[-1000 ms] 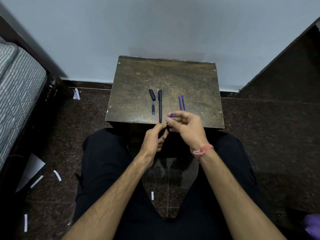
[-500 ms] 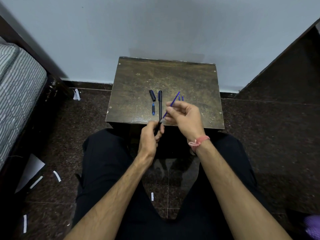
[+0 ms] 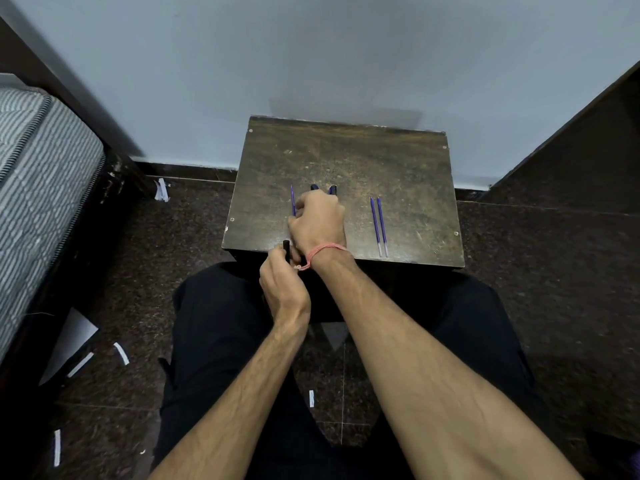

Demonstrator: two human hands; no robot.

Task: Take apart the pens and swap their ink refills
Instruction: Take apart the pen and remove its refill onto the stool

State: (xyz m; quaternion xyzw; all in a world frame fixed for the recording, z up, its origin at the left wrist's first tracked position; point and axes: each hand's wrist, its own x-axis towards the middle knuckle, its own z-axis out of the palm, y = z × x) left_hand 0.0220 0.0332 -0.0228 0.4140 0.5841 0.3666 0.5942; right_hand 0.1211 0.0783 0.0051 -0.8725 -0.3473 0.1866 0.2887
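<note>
Both forearms are bare, with no sleeves in view; the right hand (image 3: pixel 317 220) has a thin pink thread band (image 3: pixel 323 251) tied round its wrist, a small knot hanging at one side; the left hand (image 3: pixel 282 282) wears nothing; the legs are in plain black trousers (image 3: pixel 214 327).

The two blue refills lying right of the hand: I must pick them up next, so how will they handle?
The two blue refills look thin and round, so probably light and apt to roll on the flat table. Being so slender, they likely bend under pressure.
</note>
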